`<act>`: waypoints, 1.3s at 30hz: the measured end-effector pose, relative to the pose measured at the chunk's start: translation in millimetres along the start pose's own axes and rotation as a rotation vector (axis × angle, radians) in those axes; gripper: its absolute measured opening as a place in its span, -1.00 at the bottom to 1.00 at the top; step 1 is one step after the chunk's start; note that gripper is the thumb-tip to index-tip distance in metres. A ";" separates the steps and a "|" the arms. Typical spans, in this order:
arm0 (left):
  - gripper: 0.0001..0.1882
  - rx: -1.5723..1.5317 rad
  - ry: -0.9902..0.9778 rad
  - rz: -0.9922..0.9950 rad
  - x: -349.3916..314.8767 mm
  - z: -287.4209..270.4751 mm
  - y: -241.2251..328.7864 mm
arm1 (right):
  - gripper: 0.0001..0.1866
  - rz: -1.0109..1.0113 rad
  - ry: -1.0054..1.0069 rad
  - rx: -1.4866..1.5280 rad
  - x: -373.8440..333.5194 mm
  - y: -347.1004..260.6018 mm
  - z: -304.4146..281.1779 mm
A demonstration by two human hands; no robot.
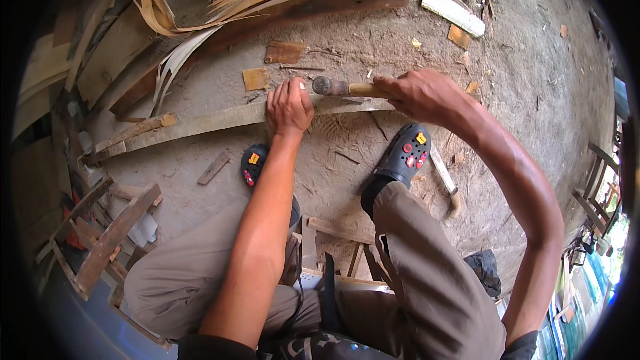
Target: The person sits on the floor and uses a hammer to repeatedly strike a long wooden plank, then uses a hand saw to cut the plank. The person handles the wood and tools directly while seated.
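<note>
Hammer of dark metal and tan wood [348, 89]: right fingers [401, 85] grip it; left fingers [287, 97] curl at long pale wooden plank [217, 121], hold unclear. I'd strike clear.

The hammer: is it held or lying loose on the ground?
Held: the right grip is wrapped around the wooden handle, with the hammer head near the left grip.

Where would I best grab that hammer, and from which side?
Probably by the wooden handle of the hammer, coming from the right. Its blunt metal head is at the left end, close to the left hand on the wooden strip, while the slim handle runs rightward into the right hand, which holds it there.
</note>
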State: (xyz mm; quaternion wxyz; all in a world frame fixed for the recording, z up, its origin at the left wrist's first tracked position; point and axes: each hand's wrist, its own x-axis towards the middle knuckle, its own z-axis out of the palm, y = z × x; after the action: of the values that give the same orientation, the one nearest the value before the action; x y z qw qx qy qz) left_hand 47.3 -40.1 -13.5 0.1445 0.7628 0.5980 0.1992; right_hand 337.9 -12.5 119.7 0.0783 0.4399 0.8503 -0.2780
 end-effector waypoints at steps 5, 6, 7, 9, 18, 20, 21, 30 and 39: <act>-0.81 0.001 -0.010 0.005 8.1 6.0 -2.8 | -0.79 0.042 0.001 0.018 -11.9 3.3 -4.9; -0.80 0.004 -0.026 -0.011 7.8 5.5 -4.0 | -0.72 0.055 -0.032 0.019 -11.2 3.5 -3.8; -0.80 0.007 -0.042 -0.026 7.1 4.8 -5.0 | -0.65 0.068 -0.064 0.020 -10.1 3.9 -3.2; -0.80 0.020 -0.040 -0.023 6.2 4.1 -4.5 | -0.59 0.083 -0.094 0.025 -11.5 4.4 -1.6; -0.85 0.042 -0.028 -0.033 4.8 4.2 -7.4 | -0.78 0.315 -0.161 -0.024 -112.2 22.8 -55.8; -0.86 0.044 -0.008 -0.040 7.9 5.2 -5.3 | -0.75 0.452 -0.198 -0.034 -162.7 53.3 -63.6; -0.86 0.035 0.002 -0.035 9.8 7.7 -2.3 | -0.77 0.481 -0.176 -0.079 -181.5 62.9 -65.0; -0.87 0.042 0.012 -0.010 11.4 6.6 1.3 | -0.57 0.351 0.042 0.311 -120.0 18.0 -5.0; -0.84 0.040 0.010 -0.006 11.8 8.4 1.3 | -0.77 0.127 0.079 0.314 -36.4 -0.3 5.9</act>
State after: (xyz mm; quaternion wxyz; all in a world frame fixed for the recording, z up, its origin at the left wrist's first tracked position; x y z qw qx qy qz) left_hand 54.8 -28.8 -18.8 0.1268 0.7629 0.6047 0.1904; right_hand 358.8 -41.5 128.7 -0.0075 0.5103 0.7694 -0.3843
